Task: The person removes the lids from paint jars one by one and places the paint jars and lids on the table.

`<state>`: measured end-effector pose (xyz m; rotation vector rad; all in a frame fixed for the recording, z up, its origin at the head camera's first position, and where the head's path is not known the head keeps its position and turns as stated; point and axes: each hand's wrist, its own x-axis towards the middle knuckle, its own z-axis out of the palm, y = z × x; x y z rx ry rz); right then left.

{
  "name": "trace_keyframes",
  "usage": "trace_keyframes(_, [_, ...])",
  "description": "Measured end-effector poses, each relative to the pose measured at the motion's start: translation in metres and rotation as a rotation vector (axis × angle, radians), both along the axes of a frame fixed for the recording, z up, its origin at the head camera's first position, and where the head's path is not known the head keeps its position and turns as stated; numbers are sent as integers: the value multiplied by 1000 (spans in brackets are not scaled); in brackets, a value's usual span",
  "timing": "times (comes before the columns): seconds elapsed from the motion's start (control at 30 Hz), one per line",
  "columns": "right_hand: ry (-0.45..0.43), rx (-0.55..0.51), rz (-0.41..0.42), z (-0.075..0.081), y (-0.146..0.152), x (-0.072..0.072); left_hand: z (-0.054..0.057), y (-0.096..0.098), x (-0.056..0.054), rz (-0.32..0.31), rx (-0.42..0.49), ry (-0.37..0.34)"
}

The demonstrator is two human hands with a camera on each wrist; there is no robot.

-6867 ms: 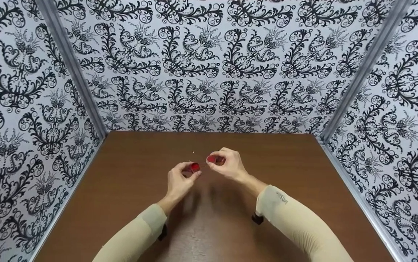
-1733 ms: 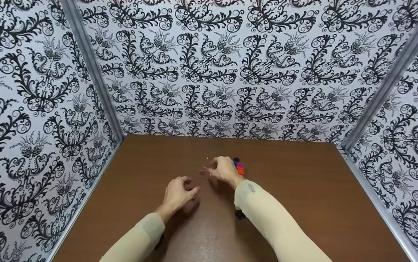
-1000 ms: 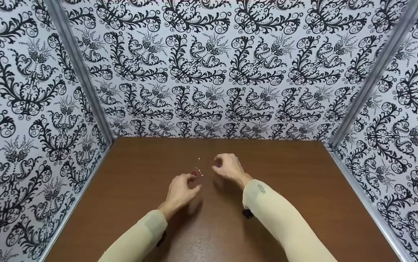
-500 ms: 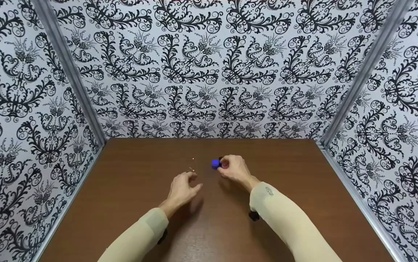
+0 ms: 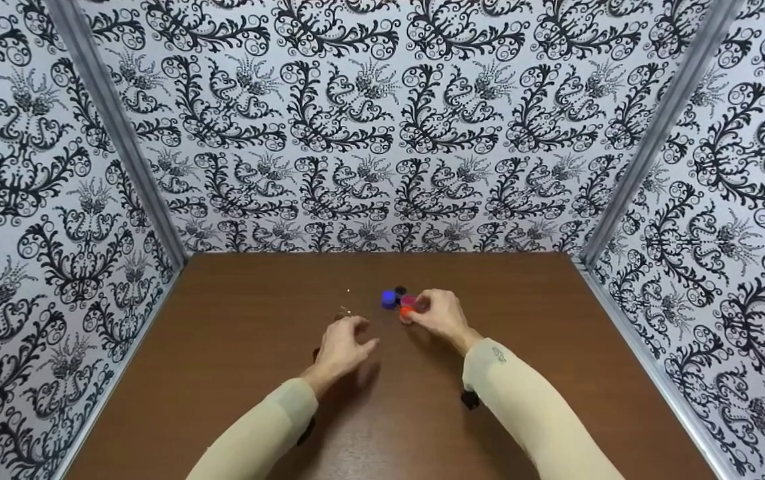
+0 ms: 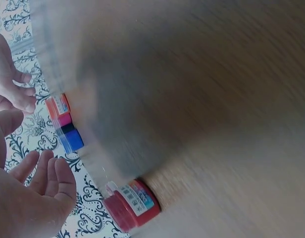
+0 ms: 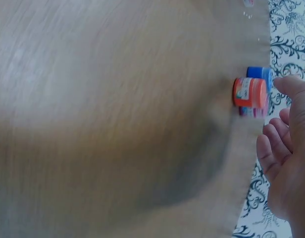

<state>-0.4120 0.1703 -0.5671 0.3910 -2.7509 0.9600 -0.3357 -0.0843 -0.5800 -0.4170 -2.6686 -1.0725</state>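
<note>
In the head view my left hand (image 5: 341,348) hovers over the table, fingers loosely bent and nothing in them. A red paint jar (image 6: 135,206) with a clear lid stands near it in the left wrist view; the hand mostly hides it from the head camera. My right hand (image 5: 441,312) has its thumb and fingertips beside an orange paint jar (image 5: 406,315); the right wrist view shows its fingers relaxed, with that jar (image 7: 250,92) standing on the table. Clustered behind are a magenta jar (image 5: 409,301), a black jar (image 5: 400,292) and a blue jar (image 5: 388,299).
A brown wooden table (image 5: 256,287) fills the lower view, with patterned walls (image 5: 369,133) at the back and sides. A few tiny pale specks (image 5: 348,291) show on the tabletop beyond the left hand.
Earliest, the left hand held a red jar and the right its lid. Now both hands are free of them. Lately the right hand drew back slightly from the cluster, uncovering the orange jar.
</note>
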Motion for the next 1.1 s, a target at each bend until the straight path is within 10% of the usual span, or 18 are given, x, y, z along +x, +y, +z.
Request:
trace_keyframes(0.4, [-30,7,-60,-22,7,2,-4,11,-4,-2,6,-48])
trace_keyframes(0.67, [-23,-5,-83,-30,1,4,-19,15,-10,-29,-17,78])
trace_keyframes(1.1, [-51,-44,-125,-47,-14,-6,-8,21,-3,-30,-53,-58])
